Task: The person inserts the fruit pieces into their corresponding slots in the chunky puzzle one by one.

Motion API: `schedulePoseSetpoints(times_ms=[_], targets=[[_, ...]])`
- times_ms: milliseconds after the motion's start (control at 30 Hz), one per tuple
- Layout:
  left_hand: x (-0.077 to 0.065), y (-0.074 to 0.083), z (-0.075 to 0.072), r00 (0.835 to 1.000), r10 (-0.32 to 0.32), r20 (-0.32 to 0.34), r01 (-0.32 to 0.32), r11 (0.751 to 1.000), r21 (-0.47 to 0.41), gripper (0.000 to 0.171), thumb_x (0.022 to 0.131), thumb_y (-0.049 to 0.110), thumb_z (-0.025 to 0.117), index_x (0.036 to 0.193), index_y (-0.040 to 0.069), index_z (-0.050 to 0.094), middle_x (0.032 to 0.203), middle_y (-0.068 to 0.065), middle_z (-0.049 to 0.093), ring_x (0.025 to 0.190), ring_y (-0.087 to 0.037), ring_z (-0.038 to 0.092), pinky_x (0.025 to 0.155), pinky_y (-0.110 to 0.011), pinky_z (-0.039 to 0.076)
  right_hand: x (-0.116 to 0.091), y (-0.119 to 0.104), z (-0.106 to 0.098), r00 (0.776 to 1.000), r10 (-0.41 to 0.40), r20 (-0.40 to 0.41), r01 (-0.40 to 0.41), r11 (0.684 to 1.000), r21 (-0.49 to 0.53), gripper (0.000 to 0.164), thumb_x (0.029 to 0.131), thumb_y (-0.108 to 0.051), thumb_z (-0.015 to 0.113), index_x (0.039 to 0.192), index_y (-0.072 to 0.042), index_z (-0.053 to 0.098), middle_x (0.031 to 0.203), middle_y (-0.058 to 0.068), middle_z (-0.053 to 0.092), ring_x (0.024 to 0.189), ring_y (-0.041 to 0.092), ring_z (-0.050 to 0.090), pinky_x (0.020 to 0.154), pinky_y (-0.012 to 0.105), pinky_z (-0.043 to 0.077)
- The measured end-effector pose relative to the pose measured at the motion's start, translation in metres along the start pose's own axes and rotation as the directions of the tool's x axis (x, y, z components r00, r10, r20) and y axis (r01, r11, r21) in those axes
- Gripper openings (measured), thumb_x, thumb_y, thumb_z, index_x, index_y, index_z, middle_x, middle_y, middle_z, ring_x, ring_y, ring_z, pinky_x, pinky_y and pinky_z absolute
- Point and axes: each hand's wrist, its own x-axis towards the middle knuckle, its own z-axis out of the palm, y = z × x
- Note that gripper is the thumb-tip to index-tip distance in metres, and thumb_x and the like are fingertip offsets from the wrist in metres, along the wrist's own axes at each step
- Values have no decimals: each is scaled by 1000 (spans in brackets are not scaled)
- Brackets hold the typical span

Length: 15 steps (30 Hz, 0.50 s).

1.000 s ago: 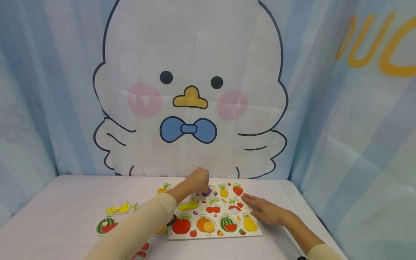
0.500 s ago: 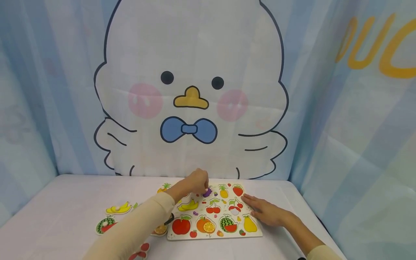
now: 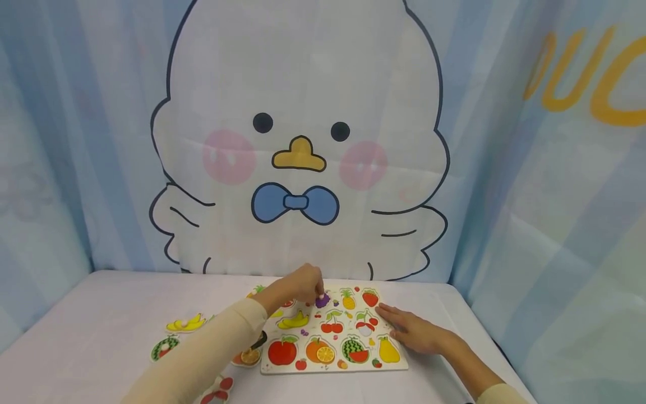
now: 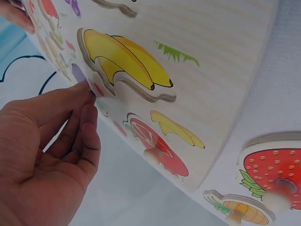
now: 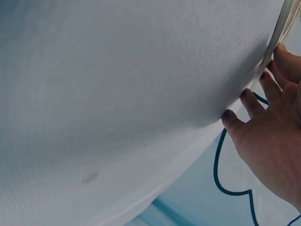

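My left hand (image 3: pixel 304 284) reaches over the back of the white fruit puzzle board (image 3: pixel 333 367). Thumb and fingers pinch at the purple grape piece (image 3: pixel 322 301), which lies in the board's back row; its knob is mostly hidden by the fingertips. In the left wrist view the grape piece (image 4: pixel 78 73) shows just past the fingertips of the left hand (image 4: pixel 51 146). My right hand (image 3: pixel 416 330) rests at the board's right edge with fingers extended. Seen from the right wrist, the spread fingers of the right hand (image 5: pixel 270 127) touch the board's side.
Left of the board lie loose knobbed pieces: bananas (image 3: pixel 185 323), a watermelon (image 3: pixel 164 347), an orange (image 3: pixel 247 357) and cherries (image 3: pixel 219 390). A strawberry piece (image 4: pixel 275 174) and a pineapple piece (image 4: pixel 244 212) lie beside the board. A duck-printed curtain (image 3: pixel 298 241) stands behind the table.
The left hand has drawn slightly back from the grape piece, showing more of it. The right hand keeps its place at the board's edge. The head view has shifted slightly.
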Motion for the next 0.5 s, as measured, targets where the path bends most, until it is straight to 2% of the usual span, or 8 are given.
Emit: schedulePoseSetpoints(times_ms=[100,200,400,500], targets=[[-2,-2,0,1000,-7,9,7,1000,-18,26,86,0,82,109,10,80,96,-2,70,87,-16,64,87,-32,61,1,0,1,1000,1,-1,-1,1000,-1,62,104,-23,62,161,-18,39,171,11,30,155,45,28,121,70,23],[-5,-6,0,1000,16,14,-16,999,-33,26,86,0,82,110,11,80,96,-2,71,88,-16,64,88,-32,61,1,-1,1,1000,-8,-1,8,1000,-3,62,104,-22,62,161,-16,39,171,12,30,155,45,28,121,70,23],[-14,-15,-7,988,149,29,-149,989,-12,25,88,1,80,111,13,81,102,-1,75,91,-14,65,91,-32,60,0,-4,0,1000,-2,-8,2,1000,-5,62,103,-21,63,161,-15,40,170,12,31,154,45,30,120,70,25],[-19,-17,-14,980,193,56,-193,981,-14,24,89,3,80,111,14,81,104,0,75,91,-14,65,90,-31,60,0,-3,0,1000,2,-10,-2,1000,-8,63,103,-22,63,161,-16,40,170,12,31,155,45,30,120,70,25]])
